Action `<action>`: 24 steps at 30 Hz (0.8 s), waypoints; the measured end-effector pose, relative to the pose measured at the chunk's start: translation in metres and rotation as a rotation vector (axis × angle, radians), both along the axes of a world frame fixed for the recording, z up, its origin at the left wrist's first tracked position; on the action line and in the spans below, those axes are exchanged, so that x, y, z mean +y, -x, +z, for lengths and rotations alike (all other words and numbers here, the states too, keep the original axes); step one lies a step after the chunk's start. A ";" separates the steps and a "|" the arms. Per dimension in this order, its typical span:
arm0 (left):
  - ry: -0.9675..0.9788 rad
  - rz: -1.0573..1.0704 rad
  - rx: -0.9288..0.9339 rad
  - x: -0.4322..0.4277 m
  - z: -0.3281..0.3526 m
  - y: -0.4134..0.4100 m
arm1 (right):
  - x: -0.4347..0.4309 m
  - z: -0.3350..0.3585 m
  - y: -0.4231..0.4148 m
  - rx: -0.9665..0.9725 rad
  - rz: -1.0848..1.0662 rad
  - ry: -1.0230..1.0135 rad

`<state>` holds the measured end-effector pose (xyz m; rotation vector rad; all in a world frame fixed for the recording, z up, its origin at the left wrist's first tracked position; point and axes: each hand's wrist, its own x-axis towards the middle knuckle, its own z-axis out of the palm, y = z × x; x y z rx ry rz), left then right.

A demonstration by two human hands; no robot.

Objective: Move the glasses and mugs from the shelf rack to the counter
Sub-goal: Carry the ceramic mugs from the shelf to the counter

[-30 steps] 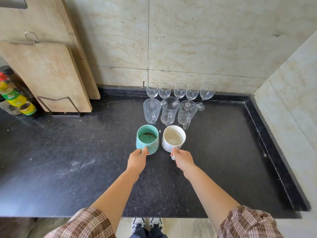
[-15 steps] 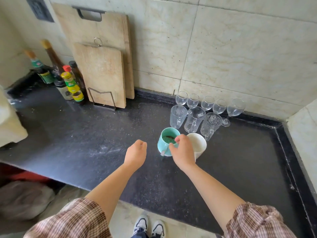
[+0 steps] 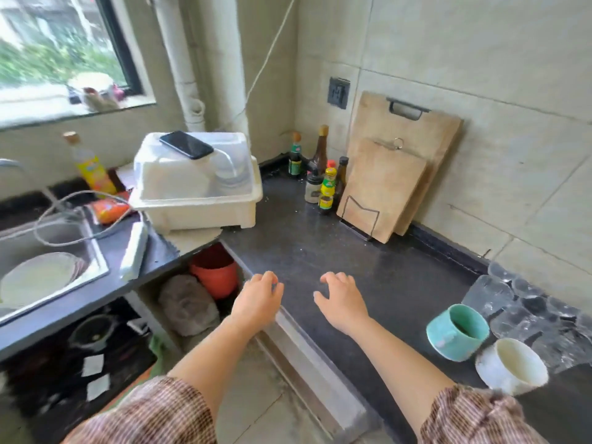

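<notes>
A teal mug (image 3: 456,331) and a white mug (image 3: 512,366) stand on the black counter (image 3: 368,270) at the lower right. Behind them sit several clear glasses (image 3: 519,302), blurred. My left hand (image 3: 258,299) hovers over the counter's front edge, fingers loosely curled and holding nothing. My right hand (image 3: 341,301) hangs over the counter to the left of the teal mug, fingers spread and empty. A white dish rack with a clear lid (image 3: 195,184) stands at the counter's left end, a black phone (image 3: 185,144) on top.
Two wooden cutting boards (image 3: 387,184) lean on the tiled wall beside several sauce bottles (image 3: 323,181). A sink (image 3: 48,261) with plates lies at left, a yellow bottle (image 3: 89,165) behind it. An orange bucket (image 3: 214,270) sits under the counter.
Both hands have let go of the mugs and drawn back to the left. My view has swung left, bringing the dish rack, sink and window into sight.
</notes>
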<state>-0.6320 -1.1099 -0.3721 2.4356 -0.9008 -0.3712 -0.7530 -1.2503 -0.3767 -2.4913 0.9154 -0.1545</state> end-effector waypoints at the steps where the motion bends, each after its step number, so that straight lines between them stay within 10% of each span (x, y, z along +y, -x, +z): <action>1: 0.009 0.021 -0.022 0.023 0.003 -0.009 | 0.019 0.004 -0.015 0.004 0.030 0.018; 24: -0.057 0.833 -0.169 0.582 0.050 -0.178 | 0.530 0.052 -0.313 -0.067 0.895 0.198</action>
